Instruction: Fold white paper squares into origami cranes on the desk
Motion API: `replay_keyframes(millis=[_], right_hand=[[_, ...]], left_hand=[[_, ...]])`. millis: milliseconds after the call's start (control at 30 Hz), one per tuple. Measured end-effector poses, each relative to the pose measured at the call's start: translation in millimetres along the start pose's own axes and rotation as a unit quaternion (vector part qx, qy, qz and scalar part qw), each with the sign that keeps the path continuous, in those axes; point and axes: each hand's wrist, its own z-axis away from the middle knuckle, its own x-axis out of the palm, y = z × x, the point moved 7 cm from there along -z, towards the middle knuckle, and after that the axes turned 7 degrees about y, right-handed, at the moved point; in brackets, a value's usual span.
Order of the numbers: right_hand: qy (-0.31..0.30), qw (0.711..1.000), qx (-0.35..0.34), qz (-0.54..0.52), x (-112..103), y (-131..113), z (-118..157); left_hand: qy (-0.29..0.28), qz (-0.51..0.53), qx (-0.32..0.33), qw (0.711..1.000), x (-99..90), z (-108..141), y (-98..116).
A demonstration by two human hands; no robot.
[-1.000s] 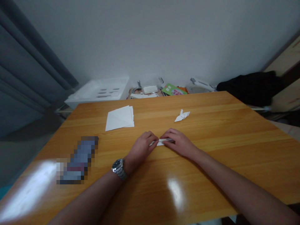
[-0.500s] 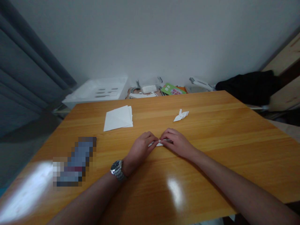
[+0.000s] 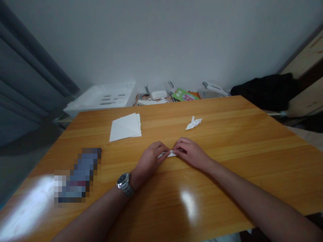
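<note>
A small piece of folded white paper lies on the wooden table between my fingertips, mostly covered by them. My left hand pinches its left part, with a metal watch on that wrist. From the other side my right hand is closed on the right part, its thumb and fingers close to those of the left. Beyond my right hand sits a folded paper bird. A small stack of white paper sheets rests farther back on the left.
A pixelated, dark phone-like object lies at the left of the table. Behind the far edge are a white foam tray, a green booklet and assorted clutter. Black cloth is heaped at the right, near the wall.
Both hands keep their pinch on the folded paper and have barely moved. The whole view has shifted slightly, with the table's objects sitting a little farther left.
</note>
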Motion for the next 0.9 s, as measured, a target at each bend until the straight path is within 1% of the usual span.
replay_keyframes(millis=[167, 267, 400, 500, 567, 700, 900], right_hand=[[0.006, 1.0, 0.006, 0.007, -6.5, 4.9, 1.0], [0.001, 1.0, 0.006, 0.014, -8.9, 7.9, 1.9], [-0.003, 1.0, 0.003, 0.014, -5.7, 6.7, 2.8], [-0.006, 1.0, -0.002, 0.007, -3.4, 2.9, 3.1], [-0.004, 1.0, 0.001, 0.0, -4.6, 1.7, 3.0], [0.006, 1.0, 0.019, -0.003, -11.1, 4.7, 2.2], [-0.005, 1.0, 0.001, 0.011, -12.5, 4.1, 1.3]], left_hand=[[0.028, 0.002, -0.018, 0.999, -5.7, -1.6, -2.4], [0.033, -0.001, -0.016, 0.999, -4.4, -1.3, -3.9], [0.032, -0.012, -0.005, 0.999, -2.1, -0.1, -3.0], [0.017, -0.001, 0.004, 1.0, -1.5, 0.1, 0.1], [0.013, 0.008, -0.001, 1.0, -2.4, -0.2, 0.3], [0.024, 0.001, -0.018, 1.0, -4.2, -0.3, -4.2], [0.018, -0.014, -0.021, 1.0, -3.2, 0.5, -5.6]])
